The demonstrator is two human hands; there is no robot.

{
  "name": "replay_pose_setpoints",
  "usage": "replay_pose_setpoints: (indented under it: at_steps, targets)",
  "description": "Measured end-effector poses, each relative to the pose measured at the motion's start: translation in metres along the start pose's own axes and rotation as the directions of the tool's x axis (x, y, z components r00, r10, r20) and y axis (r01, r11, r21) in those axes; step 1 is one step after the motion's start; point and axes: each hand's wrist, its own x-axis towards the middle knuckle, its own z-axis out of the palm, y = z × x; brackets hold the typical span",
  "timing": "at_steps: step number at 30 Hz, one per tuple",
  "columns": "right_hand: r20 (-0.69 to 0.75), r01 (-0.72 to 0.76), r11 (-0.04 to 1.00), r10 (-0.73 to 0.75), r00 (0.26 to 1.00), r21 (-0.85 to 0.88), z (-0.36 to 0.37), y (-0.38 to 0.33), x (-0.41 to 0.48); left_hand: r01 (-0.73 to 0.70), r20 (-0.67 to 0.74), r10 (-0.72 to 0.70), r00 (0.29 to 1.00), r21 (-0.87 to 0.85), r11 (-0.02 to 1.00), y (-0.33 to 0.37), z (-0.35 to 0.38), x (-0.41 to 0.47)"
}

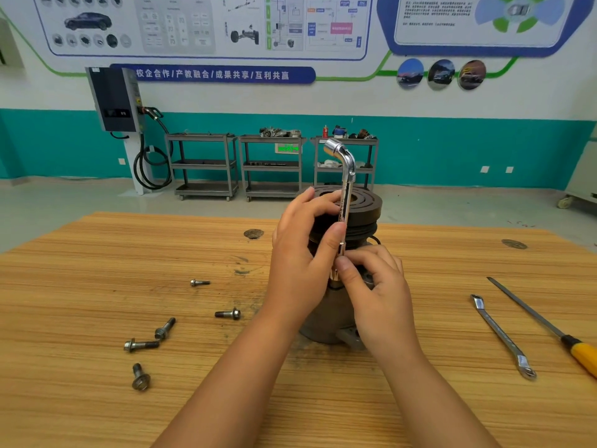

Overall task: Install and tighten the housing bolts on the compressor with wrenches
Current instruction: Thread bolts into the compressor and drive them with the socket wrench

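The compressor (361, 215) stands upright on the wooden table (97, 260), its dark pulley on top. A chrome L-shaped socket wrench (347, 169) stands vertically along its near side, the lower end down at the housing. My left hand (300, 253) grips the wrench shaft between thumb and fingers. My right hand (374, 286) pinches the wrench's lower end just below. Several loose flanged bolts lie to the left: one bolt (199, 282), another bolt (228, 314), a third bolt (164, 328). The socket tip and whatever sits under it are hidden by my fingers.
A flat ring spanner (502, 336) and a long screwdriver with a yellow handle (546, 328) lie to the right of the compressor. Two round grommets are set in the tabletop. Metal carts and a charging unit stand by the far wall.
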Motion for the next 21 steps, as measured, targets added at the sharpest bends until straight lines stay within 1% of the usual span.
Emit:
replay_pose_setpoints:
  at_steps: [4, 7, 10, 17, 21]
  targets:
    - [-0.01, 0.009, 1.0, -0.009, 1.0, -0.007, 0.0002, -0.001, 0.0001, 0.03, -0.015, -0.031, 0.999, -0.034, 0.999, 0.0022, -0.0022, 0.0007]
    - [-0.031, 0.014, 1.0, -0.014, 0.999, -0.014, 0.0006, -0.002, -0.0004, 0.054, -0.009, -0.054, 0.998, -0.035, 0.998, 0.0047, -0.0026, 0.0008]
    - [-0.053, 0.014, 1.0, -0.014, 0.999, -0.014, 0.0015, -0.0018, -0.0004, 0.069, -0.033, -0.07, 0.997, -0.027, 0.997, 0.0053, -0.0028, 0.0012]
    - [-0.067, 0.015, 1.0, -0.015, 0.998, -0.004, 0.0032, -0.0004, -0.0006, 0.129, -0.057, -0.13, 0.99, -0.021, 0.991, 0.0045, -0.0051, 0.0025]
    - [-0.043, 0.018, 1.0, -0.018, 0.999, 0.009, 0.0027, -0.002, -0.0013, 0.117, -0.025, -0.118, 0.993, -0.037, 0.992, 0.0073, -0.0061, 0.0041]
